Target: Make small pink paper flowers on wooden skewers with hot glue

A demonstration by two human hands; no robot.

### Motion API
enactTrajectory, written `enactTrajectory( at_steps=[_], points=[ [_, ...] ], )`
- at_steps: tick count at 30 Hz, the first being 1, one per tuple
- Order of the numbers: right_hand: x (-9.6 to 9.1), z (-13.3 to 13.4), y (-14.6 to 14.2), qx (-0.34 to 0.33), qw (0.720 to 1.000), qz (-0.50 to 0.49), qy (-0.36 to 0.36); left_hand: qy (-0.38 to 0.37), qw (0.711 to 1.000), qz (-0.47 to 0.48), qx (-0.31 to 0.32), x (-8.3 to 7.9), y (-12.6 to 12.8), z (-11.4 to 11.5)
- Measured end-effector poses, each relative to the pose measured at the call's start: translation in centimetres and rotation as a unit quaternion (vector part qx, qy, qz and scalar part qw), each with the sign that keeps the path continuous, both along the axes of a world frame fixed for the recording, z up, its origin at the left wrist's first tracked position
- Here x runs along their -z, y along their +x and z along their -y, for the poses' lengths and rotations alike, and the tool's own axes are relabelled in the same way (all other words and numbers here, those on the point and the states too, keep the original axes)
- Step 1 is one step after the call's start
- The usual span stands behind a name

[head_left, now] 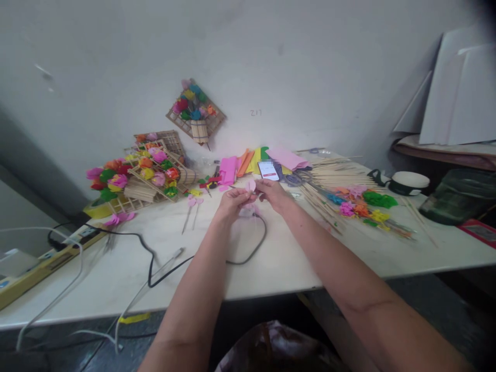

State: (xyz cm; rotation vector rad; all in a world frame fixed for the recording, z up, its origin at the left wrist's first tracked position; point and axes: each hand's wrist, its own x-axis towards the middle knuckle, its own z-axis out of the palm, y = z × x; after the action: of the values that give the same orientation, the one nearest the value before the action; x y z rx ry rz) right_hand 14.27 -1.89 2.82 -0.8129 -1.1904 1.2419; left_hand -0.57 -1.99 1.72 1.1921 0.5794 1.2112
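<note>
Both of my hands meet above the middle of the table. My left hand [235, 200] is closed in a pinch on a pink paper petal [251, 186], which stands up between the fingertips. Against the petal's right side, my right hand [272, 194] is closed too, its thumb and fingers pressed together at the edge. A thin pale strand hangs below the fingers; I cannot make out what it is. To the left lie wire stems with pink petals [195, 202] at their tops. Just beyond my hands are a lit phone [268, 171] and scissors [293, 179].
Stick frames with paper flowers [145, 173] are piled at the left; another [196, 111] hangs on the wall. Folded pink paper [228, 170] lies behind. Bamboo sticks [341, 173], loose paper flowers [362, 209] and a dark container [457, 196] occupy the right. A black cable [151, 258] crosses the front left.
</note>
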Motion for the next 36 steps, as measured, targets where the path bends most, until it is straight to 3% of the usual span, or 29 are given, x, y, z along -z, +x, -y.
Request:
enactTrajectory(
  at_steps=[4,8,16,21,28,36],
  points=[
    [0.2,0.1,0.3,-0.009,0.997,0.081,-0.013,0.024,0.997,0.034,-0.062,-0.1,0.0,-0.2],
    [0.4,0.3,0.1,-0.084,0.986,0.14,-0.043,0.026,0.99,0.079,-0.114,-0.1,0.0,-0.5],
    [0.9,0.4,-0.2,-0.145,0.98,0.131,-0.047,0.025,0.982,0.115,-0.147,0.1,-0.2,-0.8],
    [0.8,0.5,-0.5,-0.13,0.979,0.156,-0.031,0.025,0.983,0.107,-0.149,0.2,-0.2,-0.9],
    [0.5,0.7,-0.7,-0.02,0.985,0.172,-0.014,-0.019,0.977,0.135,-0.163,-0.2,-0.3,-0.6],
    [0.5,0.9,-0.6,-0.051,0.98,0.192,0.015,-0.072,0.972,0.154,-0.162,-0.3,-0.5,-0.5]
  ],
)
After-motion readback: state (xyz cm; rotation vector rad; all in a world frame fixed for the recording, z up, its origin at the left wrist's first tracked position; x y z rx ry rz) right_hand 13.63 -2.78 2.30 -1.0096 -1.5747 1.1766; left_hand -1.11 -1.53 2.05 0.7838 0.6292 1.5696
